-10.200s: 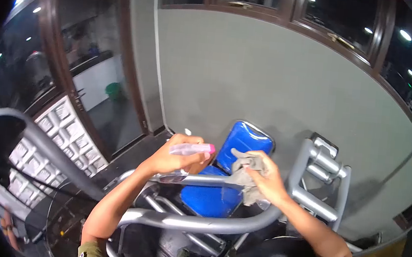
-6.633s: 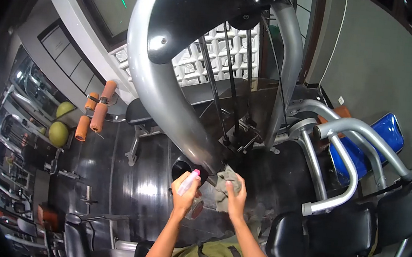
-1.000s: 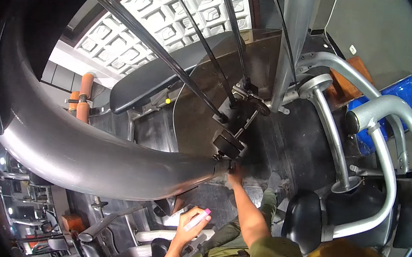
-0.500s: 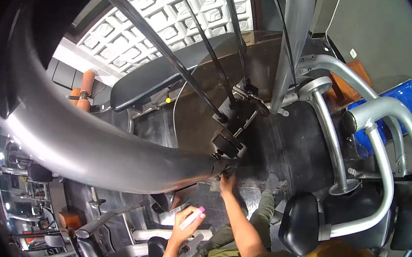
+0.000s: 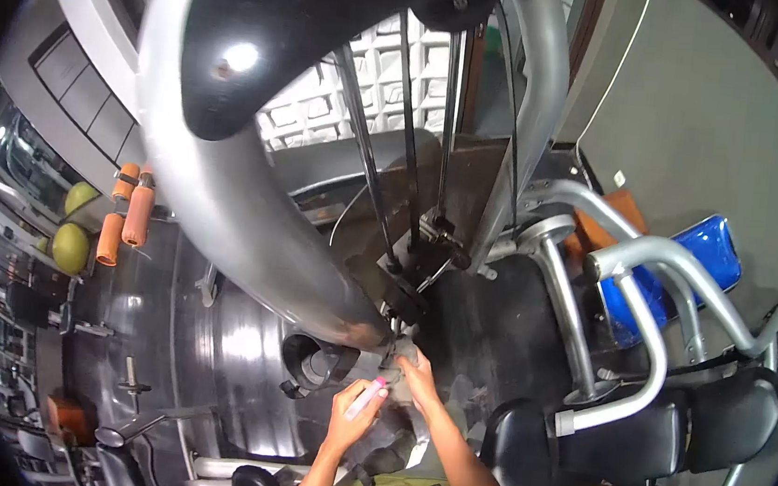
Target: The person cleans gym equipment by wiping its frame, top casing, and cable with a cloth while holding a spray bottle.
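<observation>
My left hand is closed around a small whitish bottle with a pink cap, tilted up and to the right. Just right of the cap, my right hand has its fingers wrapped on a crumpled grey cloth. That cloth is beside the lower end of a thick silver curved tube, part of a weight machine. Whether it touches the tube I cannot tell. My right fingertips are partly hidden.
Dark guide rods rise behind my hands. To the right stand silver bars and black padded seats. A blue panel leans near the wall. Orange foam rollers and a yellow-green ball are at left.
My right hand has drawn back from the tube's base toward my left hand, and the grey cloth now shows. The bottle stays in my left hand. The view has tilted up and turned left.
</observation>
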`<state>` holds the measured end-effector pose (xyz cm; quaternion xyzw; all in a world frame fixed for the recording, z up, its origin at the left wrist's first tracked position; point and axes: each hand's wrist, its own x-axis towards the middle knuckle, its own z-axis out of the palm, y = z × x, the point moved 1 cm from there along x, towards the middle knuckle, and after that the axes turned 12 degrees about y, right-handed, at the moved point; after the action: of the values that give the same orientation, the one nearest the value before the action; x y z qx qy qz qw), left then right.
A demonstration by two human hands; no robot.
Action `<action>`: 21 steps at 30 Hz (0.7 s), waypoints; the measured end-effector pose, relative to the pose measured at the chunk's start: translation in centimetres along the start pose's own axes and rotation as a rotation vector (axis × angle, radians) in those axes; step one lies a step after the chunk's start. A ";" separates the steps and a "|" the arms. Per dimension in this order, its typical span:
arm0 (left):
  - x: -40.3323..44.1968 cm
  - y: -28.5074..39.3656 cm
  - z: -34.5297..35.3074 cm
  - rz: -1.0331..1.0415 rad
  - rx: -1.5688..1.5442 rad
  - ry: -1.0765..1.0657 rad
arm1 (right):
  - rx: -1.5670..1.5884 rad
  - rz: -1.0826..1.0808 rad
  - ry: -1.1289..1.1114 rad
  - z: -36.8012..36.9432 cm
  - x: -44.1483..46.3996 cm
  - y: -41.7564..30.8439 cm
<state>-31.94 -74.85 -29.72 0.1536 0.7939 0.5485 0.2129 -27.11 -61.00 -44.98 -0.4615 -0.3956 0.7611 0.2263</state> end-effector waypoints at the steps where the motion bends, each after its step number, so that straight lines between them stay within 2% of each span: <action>1: 0.2 0.2 0.3 0.009 -0.028 0.007 | -0.068 -0.019 0.046 -0.5 -0.5 -1.0; 5: 1.4 0.2 1.8 0.026 -0.080 0.037 | -0.236 -0.178 0.189 -2.3 -2.0 -6.9; 9: 2.9 -0.6 4.4 -0.034 -0.166 0.089 | -0.215 -0.254 0.090 -4.4 -1.9 -11.2; 12: 4.4 -1.5 6.7 -0.064 -0.199 0.113 | -0.390 -0.387 0.092 -5.2 -2.2 -14.5; 16: 5.9 -1.5 9.5 -0.204 -0.222 0.313 | -0.656 -0.471 0.074 -6.1 -0.8 -16.7; 21: 7.6 -2.7 11.9 -0.223 -0.225 0.424 | -0.886 -0.451 -0.008 -4.0 1.6 -20.5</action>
<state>-32.46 -62.60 -37.16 -0.0778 0.7670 0.6262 0.1165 -24.76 -46.28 -30.29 -0.4134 -0.7718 0.4538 0.1660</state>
